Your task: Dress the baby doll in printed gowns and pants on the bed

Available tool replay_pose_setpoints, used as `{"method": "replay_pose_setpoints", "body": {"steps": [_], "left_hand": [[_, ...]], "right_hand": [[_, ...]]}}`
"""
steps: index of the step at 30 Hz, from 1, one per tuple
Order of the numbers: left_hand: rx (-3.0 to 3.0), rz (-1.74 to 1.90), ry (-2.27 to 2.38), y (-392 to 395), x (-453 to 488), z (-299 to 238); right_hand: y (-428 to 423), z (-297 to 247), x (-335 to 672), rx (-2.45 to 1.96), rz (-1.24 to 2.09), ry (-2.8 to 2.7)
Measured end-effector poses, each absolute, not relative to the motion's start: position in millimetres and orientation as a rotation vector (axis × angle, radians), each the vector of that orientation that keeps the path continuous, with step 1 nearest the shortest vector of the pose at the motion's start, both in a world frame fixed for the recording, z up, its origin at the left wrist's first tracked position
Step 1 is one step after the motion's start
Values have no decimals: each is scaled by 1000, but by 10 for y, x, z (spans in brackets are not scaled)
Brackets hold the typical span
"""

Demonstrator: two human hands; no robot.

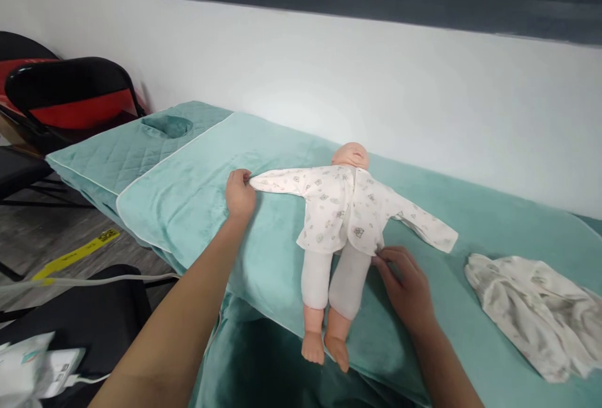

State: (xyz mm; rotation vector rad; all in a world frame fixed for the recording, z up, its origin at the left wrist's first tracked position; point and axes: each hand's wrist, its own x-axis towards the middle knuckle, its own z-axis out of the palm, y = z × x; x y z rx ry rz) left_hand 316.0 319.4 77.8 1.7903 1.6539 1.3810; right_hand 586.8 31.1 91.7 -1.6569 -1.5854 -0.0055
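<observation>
A baby doll [345,214] lies on its back on a teal padded table [197,195], head toward the wall, feet over the near edge. It wears a white printed shirt [338,204] with both sleeves spread out, and white leggings. My left hand [239,193] is closed, pinching the cuff of the doll's left-side sleeve. My right hand [405,282] rests beside the doll's hip, its fingers pinched on the lower hem of the shirt.
A crumpled white printed garment [529,311] lies on the table at the right. Black and red chairs [70,98] stand at the far left. A white pack with a cable [37,370] sits at the bottom left. A white wall runs behind the table.
</observation>
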Motion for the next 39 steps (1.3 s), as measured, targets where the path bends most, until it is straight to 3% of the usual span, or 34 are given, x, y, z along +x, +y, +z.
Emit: {"method": "replay_pose_setpoints", "body": {"steps": [7, 12, 15, 20, 24, 31, 34, 39], "left_hand": [[1840, 1438, 1628, 3126, 3122, 818], [2194, 1370, 1553, 3036, 3133, 868], [2395, 1262, 1418, 2935, 3156, 918], [2407, 1272, 1291, 2560, 3142, 940], [2243, 1421, 1071, 2027, 3277, 1050], [2056, 1005, 482, 1319, 3891, 1890], [2007, 1018, 523, 1309, 3909, 2118], [1751, 1117, 815, 1391, 3584, 2136]], "right_hand": [[202, 884, 5912, -1843, -42, -1471], [-217, 925, 6408, -2215, -528, -1316], [-626, 1010, 6815, -2512, -654, -1068], [-1049, 1271, 7138, -2593, -254, -784], [-845, 1674, 6828, -2440, 6, -573], [98, 2441, 5809, -1774, 386, -1393], [414, 2606, 5530, -1574, 446, -1701], [602, 2666, 5406, -1588, 299, -1657]]}}
